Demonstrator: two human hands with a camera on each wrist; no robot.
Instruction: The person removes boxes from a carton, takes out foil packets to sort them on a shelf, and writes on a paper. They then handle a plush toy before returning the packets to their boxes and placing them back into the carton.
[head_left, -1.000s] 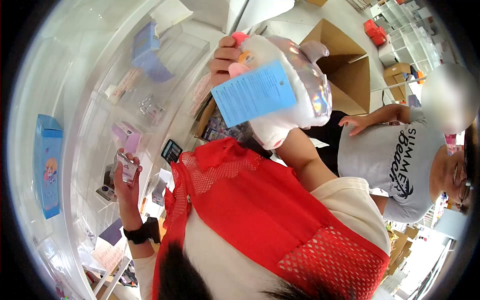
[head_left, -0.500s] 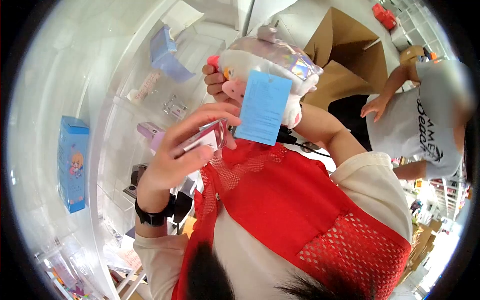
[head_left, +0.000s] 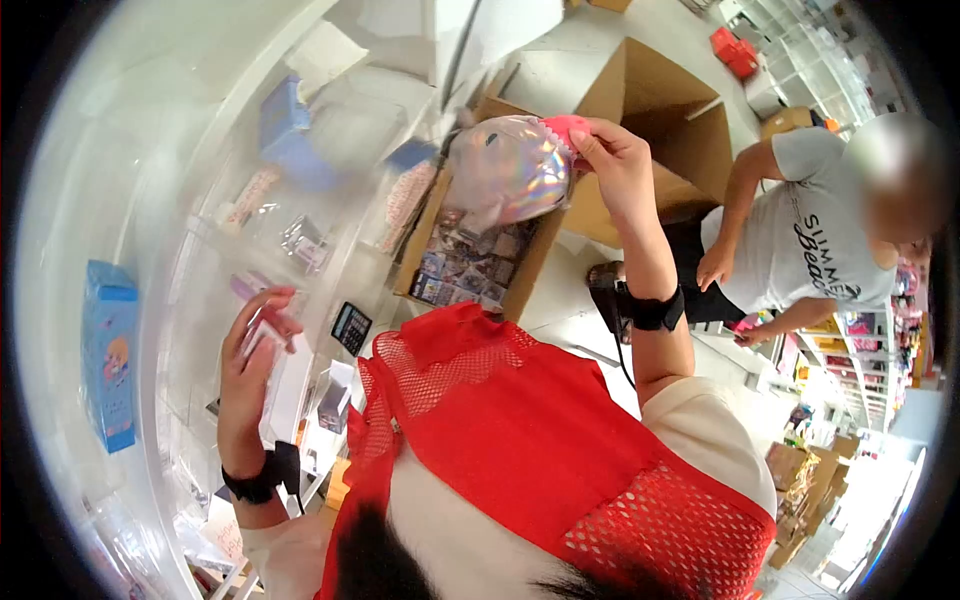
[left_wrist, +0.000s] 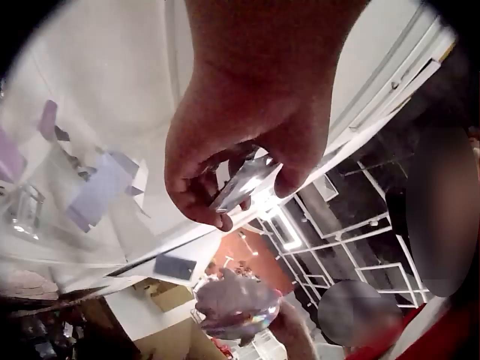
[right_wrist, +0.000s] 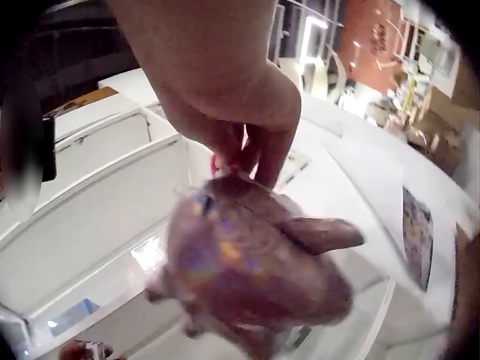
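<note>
My left hand (head_left: pixel 250 375) pinches a small clear, shiny packet (head_left: pixel 262 335) at the left of the head view. The left wrist view shows the packet (left_wrist: pixel 246 184) between the thumb and fingers of that hand (left_wrist: pixel 240 127). With my right hand (head_left: pixel 622 175) I grip the pink end of a plush toy (head_left: pixel 510 170), whose shiny iridescent side faces up. It hangs below my right hand (right_wrist: pixel 232 105) in the right wrist view, the toy (right_wrist: pixel 255 262) slightly blurred. A blue card (head_left: pixel 412 153) shows beside the toy.
Below the toy is a carton (head_left: pixel 535 265) of small packaged items; a large open carton (head_left: pixel 655 110) stands behind. Clear shelving holds a blue box (head_left: pixel 110 355). A calculator (head_left: pixel 350 328) lies near my left hand. Another person in a grey shirt (head_left: pixel 810 215) stands at right.
My left hand has drawn back leftward from beside the toy. The toy has turned so its shiny side shows, its blue card has swung away, and my right hand now appears at the toy's right.
</note>
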